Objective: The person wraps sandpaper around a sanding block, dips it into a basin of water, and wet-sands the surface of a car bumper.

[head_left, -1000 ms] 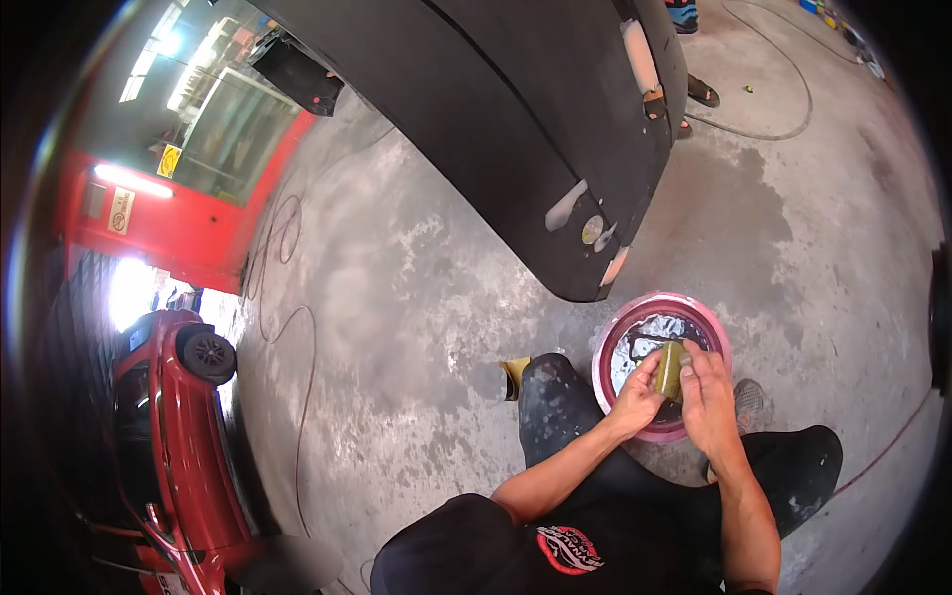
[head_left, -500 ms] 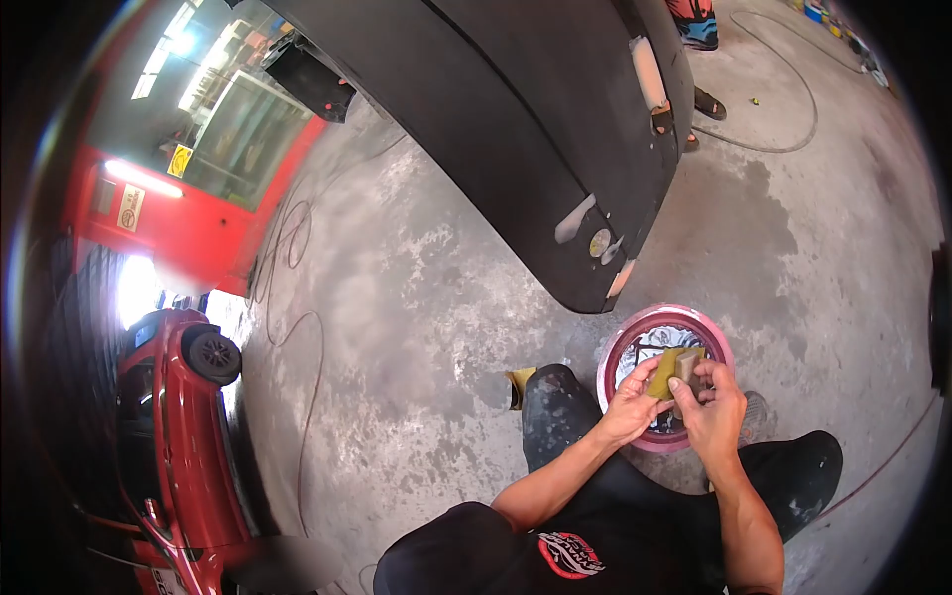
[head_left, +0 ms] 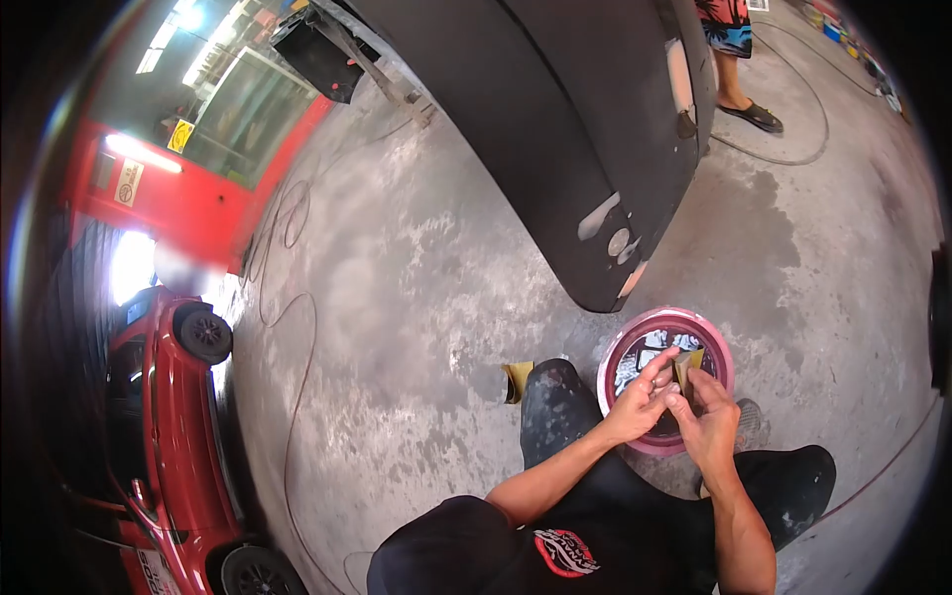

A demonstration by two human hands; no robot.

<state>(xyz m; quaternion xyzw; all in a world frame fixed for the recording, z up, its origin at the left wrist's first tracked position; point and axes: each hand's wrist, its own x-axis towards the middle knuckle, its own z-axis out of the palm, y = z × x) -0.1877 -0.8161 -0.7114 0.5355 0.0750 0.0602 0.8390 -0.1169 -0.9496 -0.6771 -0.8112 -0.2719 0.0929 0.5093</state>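
Observation:
A piece of yellow sandpaper (head_left: 688,364), folded over, is held above a pink basin (head_left: 722,347) of dark water. My right hand (head_left: 709,426) grips it between thumb and fingers. My left hand (head_left: 637,409) meets it from the left, its fingertips closed on the near edge beside my right thumb; part of that grip is hidden. Just beyond the basin hangs the lower end of a large dark car panel (head_left: 565,149), with pale patches on its edge.
Another yellow sandpaper piece (head_left: 517,382) lies on the concrete floor beside my left knee. A person's sandalled foot (head_left: 752,116) stands behind the panel, near a looping hose (head_left: 821,129). A red car (head_left: 183,416) is parked at the left, with a thin hose (head_left: 302,387) along the floor.
The sandpaper has turned and folded narrower between my hands, showing less of its face. The person behind the panel has come further into view. My view has shifted slightly.

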